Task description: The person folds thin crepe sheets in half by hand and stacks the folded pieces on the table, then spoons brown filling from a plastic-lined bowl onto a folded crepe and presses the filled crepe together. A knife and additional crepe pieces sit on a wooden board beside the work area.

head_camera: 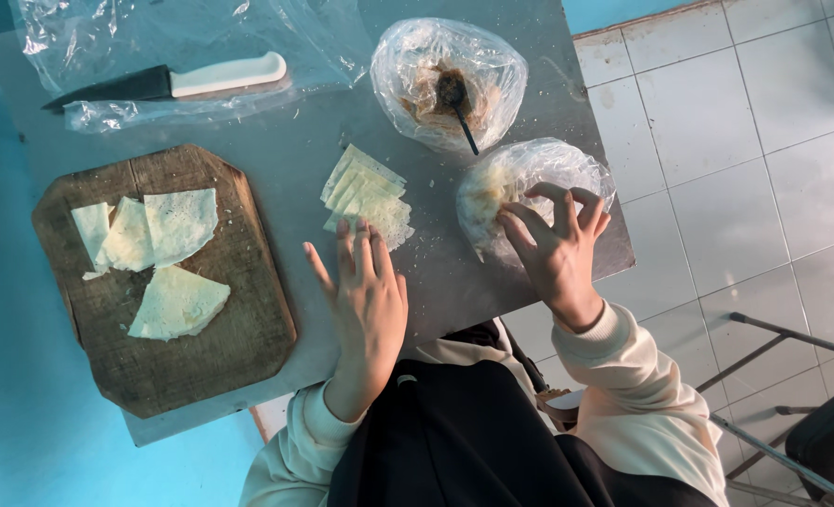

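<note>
The left hand (368, 293) is hovering flat, fingers spread and holding nothing, its fingertips just touching the stack of wrappers (366, 194) directly ahead on the surface (285, 141). The right hand (556, 246) is pinching into the bag of filling (529, 188).

The person wore a cream long-sleeved top with ribbed cuffs (snug at both wrists) and a black garment over the chest, an apron or vest by its look. Both hands, left (368, 299) and right (559, 246), were bare.
</note>
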